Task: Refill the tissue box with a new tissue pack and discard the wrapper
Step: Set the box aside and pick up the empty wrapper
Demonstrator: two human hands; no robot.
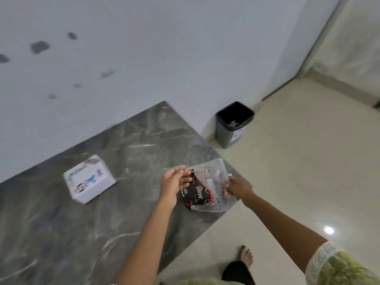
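Note:
A clear plastic wrapper (211,177) with black and red "Dove" print lies at the right edge of the dark marble table (102,212). My left hand (174,182) pinches its left end. Gripping its right end at the table's edge is my right hand (238,187). The wrapper looks flat; I cannot tell what is inside. A white tissue box (89,178) with blue print stands on the table, well to the left of both hands.
A dark grey waste bin (233,125), open at the top, stands on the pale tiled floor by the white wall, beyond the table's far right corner. My bare foot (245,257) shows on the floor below the table edge.

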